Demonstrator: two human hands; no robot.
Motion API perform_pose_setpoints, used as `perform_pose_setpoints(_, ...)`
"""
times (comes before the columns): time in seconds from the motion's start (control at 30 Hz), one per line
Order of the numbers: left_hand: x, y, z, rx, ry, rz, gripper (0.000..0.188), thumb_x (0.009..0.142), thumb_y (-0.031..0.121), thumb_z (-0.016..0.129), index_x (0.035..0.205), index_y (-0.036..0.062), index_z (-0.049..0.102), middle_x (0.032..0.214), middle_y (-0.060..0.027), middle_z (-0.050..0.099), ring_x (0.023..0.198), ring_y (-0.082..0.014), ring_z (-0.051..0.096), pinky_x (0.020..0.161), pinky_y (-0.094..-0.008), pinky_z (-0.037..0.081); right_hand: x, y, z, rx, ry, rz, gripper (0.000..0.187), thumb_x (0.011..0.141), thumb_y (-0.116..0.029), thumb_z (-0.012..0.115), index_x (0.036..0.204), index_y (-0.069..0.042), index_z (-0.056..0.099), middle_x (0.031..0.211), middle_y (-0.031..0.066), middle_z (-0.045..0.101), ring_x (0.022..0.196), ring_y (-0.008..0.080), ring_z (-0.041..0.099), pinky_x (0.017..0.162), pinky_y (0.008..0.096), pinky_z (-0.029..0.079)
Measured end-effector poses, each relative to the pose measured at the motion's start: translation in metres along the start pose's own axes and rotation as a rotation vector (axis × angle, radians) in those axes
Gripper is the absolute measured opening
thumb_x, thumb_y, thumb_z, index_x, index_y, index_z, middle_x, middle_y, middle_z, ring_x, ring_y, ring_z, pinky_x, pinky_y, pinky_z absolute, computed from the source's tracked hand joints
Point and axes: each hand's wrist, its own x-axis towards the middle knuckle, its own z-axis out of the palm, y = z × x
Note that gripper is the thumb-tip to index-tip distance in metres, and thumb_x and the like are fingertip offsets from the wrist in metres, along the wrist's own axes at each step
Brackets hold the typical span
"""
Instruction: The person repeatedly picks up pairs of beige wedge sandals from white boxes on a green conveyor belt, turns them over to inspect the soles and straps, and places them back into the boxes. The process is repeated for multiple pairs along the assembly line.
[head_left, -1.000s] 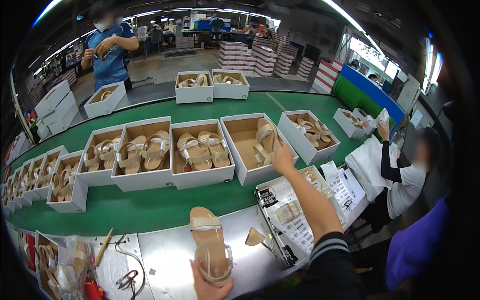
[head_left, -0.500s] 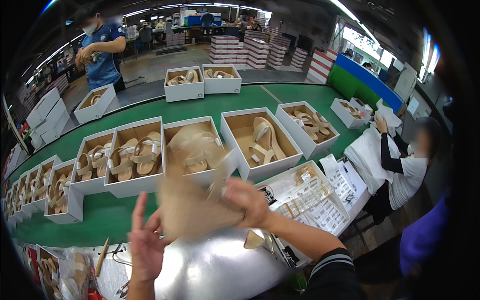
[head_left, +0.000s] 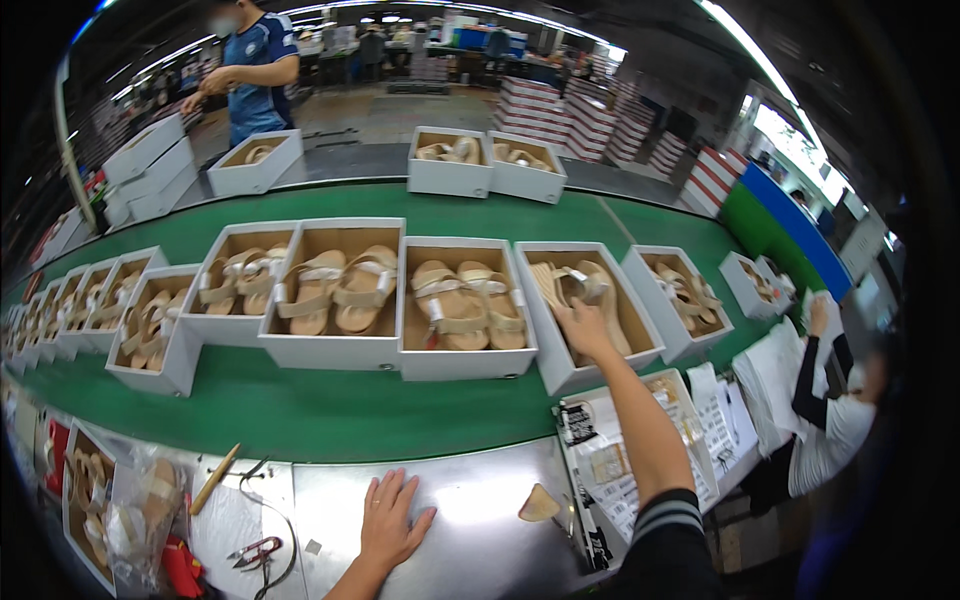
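My right hand [head_left: 583,326] reaches into a white shoe box [head_left: 560,378] on the green surface. Its fingers are closed on a beige sandal [head_left: 546,284] at the box's left side; the fingertips are partly hidden. Beside it in the same box lies the other sandal [head_left: 612,318]. My left hand [head_left: 390,525] rests palm down on the shiny metal tabletop [head_left: 470,545], fingers spread, holding nothing. Just left of the reached-into box stands another white box [head_left: 465,365] with a pair of strapped beige sandals [head_left: 462,305].
Several more boxes of sandals line the green surface [head_left: 330,410]. A label tray [head_left: 700,450] sits at right. Thread snips [head_left: 258,550], a wooden stick [head_left: 215,478] and a bagged sandal [head_left: 160,495] lie at lower left. One co-worker [head_left: 255,75] stands far left, another [head_left: 835,430] at right.
My right hand has carried the sandal from above the metal tabletop forward into the box, beside the single sandal there. My left hand has come down flat onto the tabletop. The view has turned left.
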Motion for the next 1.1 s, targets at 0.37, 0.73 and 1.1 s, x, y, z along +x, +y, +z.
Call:
perform_pose_setpoints(0.37,0.159,-0.122,-0.107,0.130,0.444,-0.120,0.044,0.088,0.031,0.066,0.122,0.0046,0.061,0.138,-0.0235,0.046,0.129,-0.0421,0.042,0.108,-0.0500,0.032,-0.068,0.059,-0.089,0.789,-0.088,0.806,0.097,0.086,-0.036,0.067,0.155,-0.007,0.005,0.155,0.0241,0.021,0.140,0.0394,0.026,0.107,0.0595,0.027)
perform_pose_setpoints(0.73,0.165,-0.135,-0.135,0.354,0.291,-0.333,0.047,0.084,0.048,0.065,0.089,0.0013,0.066,0.124,-0.0237,0.051,0.127,-0.0399,0.039,0.101,-0.0509,0.032,-0.015,-0.028,0.030,0.859,0.128,0.829,0.104,0.087,-0.015,0.057,0.147,-0.012,-0.028,0.139,0.0250,0.039,0.116,0.0357,0.053,0.083,0.0549,0.054)
perform_pose_setpoints(1.1,0.113,-0.145,-0.108,0.446,0.688,-0.427,0.023,0.081,0.027,0.067,0.084,0.0057,0.057,0.127,-0.0157,0.053,0.129,-0.0412,0.039,0.108,-0.0533,0.026,-0.053,-0.066,0.029,0.993,-0.001,0.826,0.099,0.093,-0.012,0.047,0.141,-0.025,-0.038,0.145,0.0216,0.030,0.114,0.0341,0.052,0.090,0.0535,0.053)
